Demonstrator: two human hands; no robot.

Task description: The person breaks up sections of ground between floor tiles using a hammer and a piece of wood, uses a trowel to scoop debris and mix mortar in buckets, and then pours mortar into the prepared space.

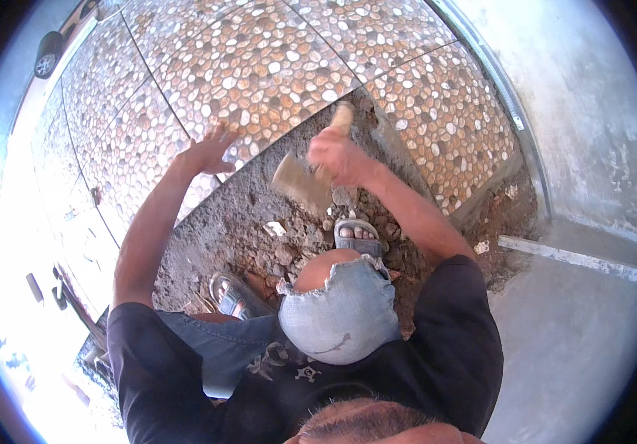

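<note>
My right hand is closed round the handle of a pale, light-brown mallet. The mallet's blocky head hangs over the dirt beside my sandal, and its handle end sticks out beyond my fist. Some blur lies over the mallet and the hand. To the left, my left hand has its fingers spread, palm down, at the edge of a pebble-patterned floor tile. Whether the palm presses on the tile or hovers just over it, I cannot tell. Between my hands runs the tile's edge, bordering bare rough earth.
Rubble and broken bits lie around my sandalled feet. Another pebbled tile ends to the right, beside a grey wall. A long pale metal bar rests at the right. Far left, a dark wheel shows.
</note>
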